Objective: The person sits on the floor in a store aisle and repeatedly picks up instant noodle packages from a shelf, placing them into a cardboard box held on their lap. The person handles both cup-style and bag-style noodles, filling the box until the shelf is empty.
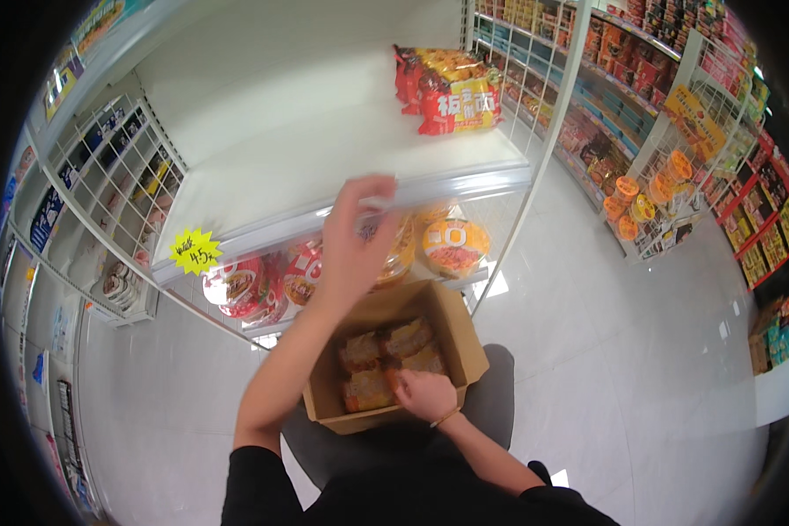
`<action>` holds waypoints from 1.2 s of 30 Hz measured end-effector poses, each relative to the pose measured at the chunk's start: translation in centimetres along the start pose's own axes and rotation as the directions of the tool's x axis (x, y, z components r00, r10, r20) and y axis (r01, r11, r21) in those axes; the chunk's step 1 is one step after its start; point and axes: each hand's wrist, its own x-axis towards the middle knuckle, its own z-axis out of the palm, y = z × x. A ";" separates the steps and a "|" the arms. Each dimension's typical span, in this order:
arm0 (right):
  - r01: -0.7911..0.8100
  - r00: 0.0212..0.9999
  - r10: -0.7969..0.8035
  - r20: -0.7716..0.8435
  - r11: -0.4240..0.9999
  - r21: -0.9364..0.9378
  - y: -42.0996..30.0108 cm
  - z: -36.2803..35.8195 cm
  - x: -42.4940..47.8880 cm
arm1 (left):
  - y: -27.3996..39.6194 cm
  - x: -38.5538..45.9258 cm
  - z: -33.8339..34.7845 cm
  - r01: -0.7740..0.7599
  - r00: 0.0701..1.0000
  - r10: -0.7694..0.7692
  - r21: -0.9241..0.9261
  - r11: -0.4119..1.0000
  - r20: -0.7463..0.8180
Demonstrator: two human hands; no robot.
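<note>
In the head view a cardboard box (465, 329) stands open on a dark grey seat before me. Several noodle packets (368, 389) in orange-brown wrappers lie inside it. My right hand (427, 396) reaches into the box and touches a packet at its near side; the fingertips are partly hidden. My left hand (361, 230) is raised in front of the shelf edge, its fingers apart and curved, blurred, with nothing in it. Red and yellow bags of noodles (460, 102) stand at the right end of the white shelf (289, 151).
Round noodle bowls (455, 246) fill part of the lower shelf behind a clear front. A yellow star-shaped price tag (196, 251) hangs at the shelf's left corner. White wire side panels (105, 171) flank the shelf. A rack of orange cups (661, 187) stands to the right.
</note>
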 end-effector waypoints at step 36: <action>-0.097 0.976 0.216 0.040 0.259 0.961 2.2 -2.7 0.8 | 0.8 -13.2 -7.2 0.176 0.977 -0.171 0.029 0.984 -0.124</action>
